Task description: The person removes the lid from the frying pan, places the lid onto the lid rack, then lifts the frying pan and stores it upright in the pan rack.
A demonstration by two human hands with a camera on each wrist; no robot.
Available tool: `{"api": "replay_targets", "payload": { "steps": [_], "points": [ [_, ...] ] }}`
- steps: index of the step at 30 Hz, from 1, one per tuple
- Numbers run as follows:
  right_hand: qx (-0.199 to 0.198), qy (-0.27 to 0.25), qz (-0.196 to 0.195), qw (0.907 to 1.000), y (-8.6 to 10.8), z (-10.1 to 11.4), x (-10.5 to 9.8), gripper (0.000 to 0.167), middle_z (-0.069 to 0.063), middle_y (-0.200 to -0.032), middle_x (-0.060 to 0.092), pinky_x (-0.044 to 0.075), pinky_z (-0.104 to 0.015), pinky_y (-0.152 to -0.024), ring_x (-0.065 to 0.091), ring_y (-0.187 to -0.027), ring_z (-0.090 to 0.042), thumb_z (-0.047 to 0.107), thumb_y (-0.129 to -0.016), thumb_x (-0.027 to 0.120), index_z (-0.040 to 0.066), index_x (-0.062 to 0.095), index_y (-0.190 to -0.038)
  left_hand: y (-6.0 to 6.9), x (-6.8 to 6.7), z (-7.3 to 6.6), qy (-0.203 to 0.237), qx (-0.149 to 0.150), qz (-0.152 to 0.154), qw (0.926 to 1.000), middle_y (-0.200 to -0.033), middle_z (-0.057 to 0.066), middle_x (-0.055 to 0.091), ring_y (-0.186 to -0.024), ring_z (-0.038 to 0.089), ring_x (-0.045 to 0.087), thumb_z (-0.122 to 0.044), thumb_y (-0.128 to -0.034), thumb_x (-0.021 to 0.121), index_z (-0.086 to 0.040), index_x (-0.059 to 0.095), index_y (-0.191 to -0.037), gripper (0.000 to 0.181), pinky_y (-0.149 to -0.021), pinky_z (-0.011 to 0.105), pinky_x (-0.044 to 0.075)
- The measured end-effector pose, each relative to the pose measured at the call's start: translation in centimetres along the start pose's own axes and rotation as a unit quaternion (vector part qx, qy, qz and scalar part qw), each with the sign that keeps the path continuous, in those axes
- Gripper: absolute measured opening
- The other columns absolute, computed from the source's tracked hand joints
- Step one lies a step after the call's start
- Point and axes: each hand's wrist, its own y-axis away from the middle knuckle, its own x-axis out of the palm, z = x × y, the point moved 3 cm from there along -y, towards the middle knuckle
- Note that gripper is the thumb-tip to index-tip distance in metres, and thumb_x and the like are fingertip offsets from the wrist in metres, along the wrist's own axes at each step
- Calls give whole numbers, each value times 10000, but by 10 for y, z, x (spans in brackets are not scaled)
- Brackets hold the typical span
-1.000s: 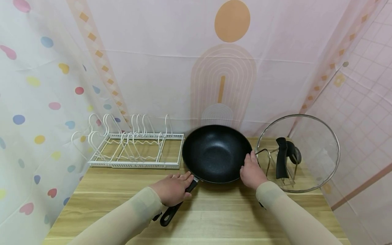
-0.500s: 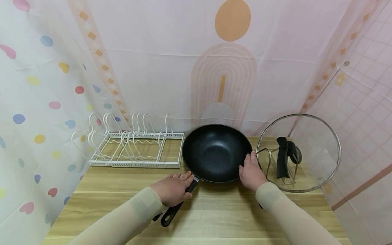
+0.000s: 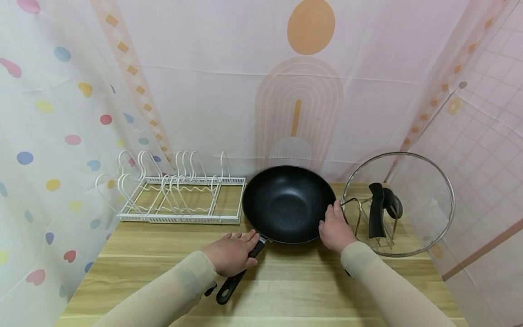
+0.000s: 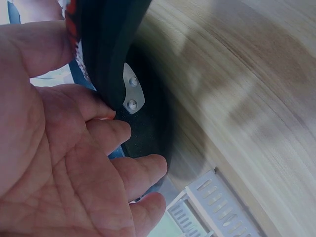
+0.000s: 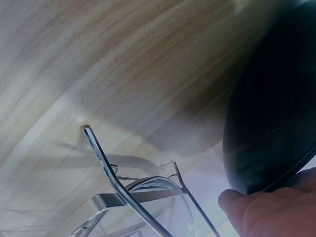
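A black wok with a long black handle sits on the wooden table, its inside facing up. My left hand lies over the handle close to the rim. In the left wrist view, the handle passes between thumb and index finger, while the other fingers extend loosely near the wok's outer wall. At the wok's right side my right hand holds the rim. In the right wrist view, its fingers touch the edge of the dark wall, and the thumb is hard to make out.
Left of the wok stands a white wire rack with several upright hoops. A large glass lid with a black knob leans in a metal wire stand close beside my right hand. A patterned curtain hangs behind the table.
The handle's end has shifted very slightly right and toward me. Both hands stay at nearly the same places on the wok; rack and lid look unmoved.
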Motion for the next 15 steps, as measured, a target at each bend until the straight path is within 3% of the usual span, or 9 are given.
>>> {"api": "replay_targets", "payload": {
  "steps": [15],
  "points": [
    [-35,26,43,10000,-3,-1,-1,642,-380,-1694,-69,346,-586,-1232,38,-1598,-503,154,-1113,397,-198,134,-1582,-1,5,-2,-6,-84,22,10000,-1732,84,300,-1561,382,361,-485,-1074,550,-109,347,-1644,712,-1280,556,289]
  ]
}}
